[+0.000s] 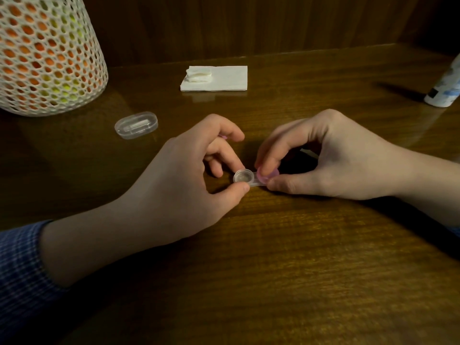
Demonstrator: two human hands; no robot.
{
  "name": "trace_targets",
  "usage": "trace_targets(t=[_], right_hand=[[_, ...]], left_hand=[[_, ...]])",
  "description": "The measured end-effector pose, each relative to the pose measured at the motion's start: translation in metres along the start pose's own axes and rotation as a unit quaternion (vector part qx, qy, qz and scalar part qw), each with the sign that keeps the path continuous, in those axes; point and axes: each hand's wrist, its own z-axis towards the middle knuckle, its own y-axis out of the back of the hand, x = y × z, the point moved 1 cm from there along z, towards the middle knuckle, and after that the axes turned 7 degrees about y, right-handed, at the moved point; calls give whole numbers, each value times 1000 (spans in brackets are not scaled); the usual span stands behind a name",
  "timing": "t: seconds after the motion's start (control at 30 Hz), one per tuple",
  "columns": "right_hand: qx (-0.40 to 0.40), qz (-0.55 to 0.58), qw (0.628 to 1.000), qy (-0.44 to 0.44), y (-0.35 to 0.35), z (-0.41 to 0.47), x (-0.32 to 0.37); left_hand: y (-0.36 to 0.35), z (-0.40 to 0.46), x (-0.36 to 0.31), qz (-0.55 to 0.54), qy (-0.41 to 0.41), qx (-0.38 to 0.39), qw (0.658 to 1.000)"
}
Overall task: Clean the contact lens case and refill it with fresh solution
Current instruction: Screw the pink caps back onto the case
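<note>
Head cam: lens case [251, 179] sits on the bench [286, 245] between both hands. Left hand [189, 175] pinches the uncapped well with curled fingers, and maybe tucks a pink cap behind them, hard to tell. Right hand [331, 158] grips the pink cap [270, 174] on the other well. Solution bottle [445, 88] stands far right, tissue [215, 78] at the back.

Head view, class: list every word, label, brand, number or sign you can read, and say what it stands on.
No text can be read in this view.
White solution bottle at the right edge: its label shows blue and dark patches, too blurred to read.
Clear plastic contact lens case held by both hands: no marking visible.
Small clear oval plastic box: no legible print.
White folded paper napkin: blank.
</note>
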Motion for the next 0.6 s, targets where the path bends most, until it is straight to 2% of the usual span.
trace_targets(t=[0.37, 0.6], right_hand=[[-3, -8, 1000, 4, -1, 0, 0], [-32, -10, 999, -34, -3, 0, 3]], left_hand=[[1, 0, -2, -3, 4, 1, 1000], [1, 0, -1, -3, 6, 0, 1000]])
